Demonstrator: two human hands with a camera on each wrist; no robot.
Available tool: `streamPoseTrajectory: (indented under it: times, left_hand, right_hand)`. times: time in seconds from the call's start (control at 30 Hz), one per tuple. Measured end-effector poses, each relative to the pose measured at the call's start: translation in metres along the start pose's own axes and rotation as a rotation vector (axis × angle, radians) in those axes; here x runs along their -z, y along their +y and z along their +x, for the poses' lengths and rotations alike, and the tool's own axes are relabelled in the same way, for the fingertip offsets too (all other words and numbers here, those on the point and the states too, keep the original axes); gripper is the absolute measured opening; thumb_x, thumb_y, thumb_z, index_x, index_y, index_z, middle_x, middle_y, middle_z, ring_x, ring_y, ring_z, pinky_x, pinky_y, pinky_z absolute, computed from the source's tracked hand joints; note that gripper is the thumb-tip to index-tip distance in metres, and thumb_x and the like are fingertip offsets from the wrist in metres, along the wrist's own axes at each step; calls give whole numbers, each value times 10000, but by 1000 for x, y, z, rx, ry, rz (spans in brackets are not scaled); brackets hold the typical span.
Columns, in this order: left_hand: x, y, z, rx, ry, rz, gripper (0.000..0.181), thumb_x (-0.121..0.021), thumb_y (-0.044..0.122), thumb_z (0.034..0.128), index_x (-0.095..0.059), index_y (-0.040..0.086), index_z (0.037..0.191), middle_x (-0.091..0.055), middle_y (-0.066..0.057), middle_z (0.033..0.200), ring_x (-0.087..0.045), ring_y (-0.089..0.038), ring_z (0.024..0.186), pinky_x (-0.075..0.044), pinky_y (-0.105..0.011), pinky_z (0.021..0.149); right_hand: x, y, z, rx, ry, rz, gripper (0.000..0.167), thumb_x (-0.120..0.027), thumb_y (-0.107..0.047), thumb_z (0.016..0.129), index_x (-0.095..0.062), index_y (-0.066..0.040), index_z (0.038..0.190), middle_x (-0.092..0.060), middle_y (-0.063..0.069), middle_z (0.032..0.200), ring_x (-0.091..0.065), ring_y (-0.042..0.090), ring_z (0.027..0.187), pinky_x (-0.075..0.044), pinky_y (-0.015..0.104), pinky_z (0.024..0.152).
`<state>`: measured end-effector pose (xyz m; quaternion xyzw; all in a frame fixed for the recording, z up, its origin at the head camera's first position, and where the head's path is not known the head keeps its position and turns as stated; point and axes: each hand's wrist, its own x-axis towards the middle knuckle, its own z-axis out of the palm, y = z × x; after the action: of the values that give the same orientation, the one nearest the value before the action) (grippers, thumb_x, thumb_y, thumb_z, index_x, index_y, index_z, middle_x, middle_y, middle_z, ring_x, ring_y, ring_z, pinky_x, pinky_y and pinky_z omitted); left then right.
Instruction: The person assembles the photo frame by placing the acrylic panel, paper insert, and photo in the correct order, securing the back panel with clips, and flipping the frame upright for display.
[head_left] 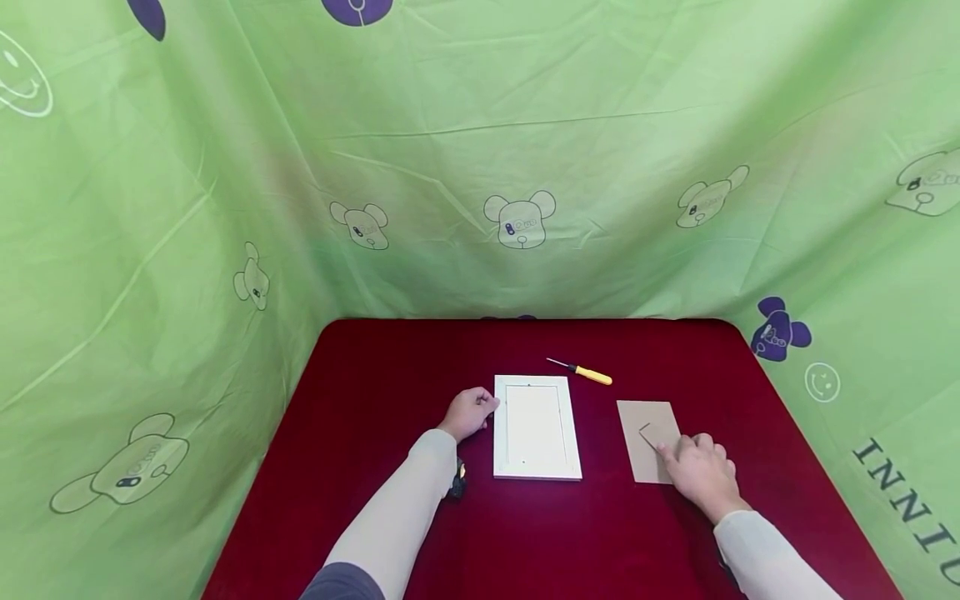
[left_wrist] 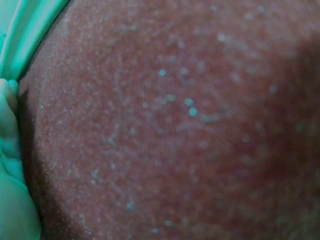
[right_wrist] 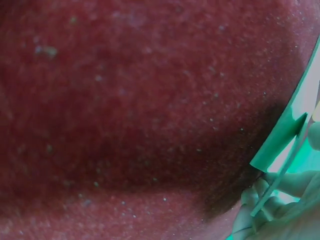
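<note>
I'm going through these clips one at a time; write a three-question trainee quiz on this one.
1. Fill in: in the head view, the left hand touches the ____ edge of the white rectangular frame.
2. True or false: the slim yellow-handled screwdriver lies on the thin brown rectangular board.
3. The right hand holds: A) the screwdriver; B) the frame; C) the board.

Key: 1 left; 2 false, it lies on the dark red tabletop; 3 C.

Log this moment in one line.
left hand: at white frame, left edge | right hand: gripping brown board | yellow-handled screwdriver: lying on red table, untouched
</note>
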<state>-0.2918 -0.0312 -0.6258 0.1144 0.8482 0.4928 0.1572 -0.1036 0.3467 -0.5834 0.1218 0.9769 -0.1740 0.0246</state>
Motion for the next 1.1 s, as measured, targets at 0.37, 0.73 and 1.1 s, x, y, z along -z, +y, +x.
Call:
streamPoseTrajectory:
  times: [0.37, 0.73, 1.1]
  left_hand:
    - [2, 4, -2, 0, 7, -18, 214, -619, 299, 971, -628, 139, 829, -593, -7, 648, -582, -150, 578, -461, -297, 550]
    - [0, 2, -2, -20, 10, -31, 213, -622, 289, 970, -625, 129, 828, -584, -9, 640, -583, -157, 576, -463, -300, 545]
    - [0, 1, -2, -23, 11, -11, 215, -615, 296, 975, -622, 136, 832, -585, -8, 639, -578, -154, 569, -459, -297, 547]
  right_hand:
    - [2, 4, 8, -33, -31, 27, 673, -494, -451, 975, -503, 182, 1202, -409, 373, 1169, -409, 539, 1027, -350, 644, 787]
    - [3, 2, 10, -92, -30, 23, 846, -564, -620, 880, -503, 185, 1132, -451, 358, 1030, -461, 554, 939, -382, 626, 719]
    - [-1, 4, 10, -83, 8, 18, 804, -590, -596, 877, -516, 175, 1091, -461, 336, 986, -476, 534, 905, -386, 616, 700]
